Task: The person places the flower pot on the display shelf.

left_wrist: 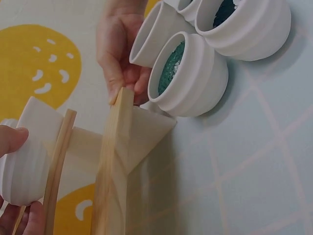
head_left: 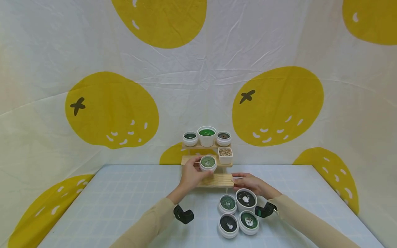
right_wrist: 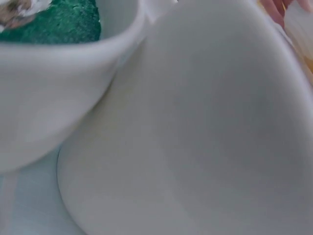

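A small round white pot with a speckled pale-green fill (head_left: 208,163) is in my left hand (head_left: 190,176), which grips it by the side. The pot overlaps the middle tier of a wooden three-step stand (head_left: 217,181) in the head view. From the left wrist, fingers and thumb sit around the ribbed white pot (left_wrist: 27,169), close beside a wooden shelf board (left_wrist: 59,171). My right hand (head_left: 250,183) holds the right end of the lowest board, its thumb against the edge in the left wrist view. White pots fill most of the right wrist view, hiding that hand.
On the top tier stand a taller green-filled pot (head_left: 206,137) and two small round pots. A square pot of pebbles (head_left: 225,155) occupies the middle tier's right end. Several white pots, among them a dark-filled one (head_left: 228,225), cluster on the table (head_left: 130,196) before my right hand.
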`<control>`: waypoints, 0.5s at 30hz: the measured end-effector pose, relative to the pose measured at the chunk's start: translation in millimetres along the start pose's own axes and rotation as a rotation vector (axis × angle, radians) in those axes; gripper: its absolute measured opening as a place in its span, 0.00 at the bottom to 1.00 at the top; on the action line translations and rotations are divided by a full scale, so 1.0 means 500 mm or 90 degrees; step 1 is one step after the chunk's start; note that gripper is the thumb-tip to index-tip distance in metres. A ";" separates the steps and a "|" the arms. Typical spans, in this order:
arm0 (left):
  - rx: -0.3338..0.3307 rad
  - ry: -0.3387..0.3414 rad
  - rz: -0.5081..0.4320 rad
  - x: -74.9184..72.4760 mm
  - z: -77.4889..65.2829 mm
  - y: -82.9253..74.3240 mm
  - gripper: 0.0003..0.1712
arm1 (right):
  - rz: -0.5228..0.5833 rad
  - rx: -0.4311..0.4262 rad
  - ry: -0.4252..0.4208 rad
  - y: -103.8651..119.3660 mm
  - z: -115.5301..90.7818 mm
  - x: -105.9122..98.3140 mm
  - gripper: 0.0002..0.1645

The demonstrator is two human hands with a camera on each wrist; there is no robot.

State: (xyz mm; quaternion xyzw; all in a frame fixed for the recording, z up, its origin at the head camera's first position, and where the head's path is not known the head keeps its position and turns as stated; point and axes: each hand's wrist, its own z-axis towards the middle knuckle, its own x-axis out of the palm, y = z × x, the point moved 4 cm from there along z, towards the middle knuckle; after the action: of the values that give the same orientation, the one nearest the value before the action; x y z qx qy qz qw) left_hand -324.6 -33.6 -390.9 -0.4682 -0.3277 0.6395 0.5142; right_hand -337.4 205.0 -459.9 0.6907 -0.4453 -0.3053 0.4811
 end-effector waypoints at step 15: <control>-0.024 -0.012 0.028 0.004 0.031 0.005 0.36 | -0.004 -0.015 0.015 0.000 -0.005 -0.002 0.39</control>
State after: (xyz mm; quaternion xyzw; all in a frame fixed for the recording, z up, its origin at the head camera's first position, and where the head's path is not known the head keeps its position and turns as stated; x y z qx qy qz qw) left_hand -340.1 -31.2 -388.5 -0.4788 -0.3339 0.6491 0.4878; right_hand -335.7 207.1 -458.9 0.6897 -0.4340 -0.3041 0.4934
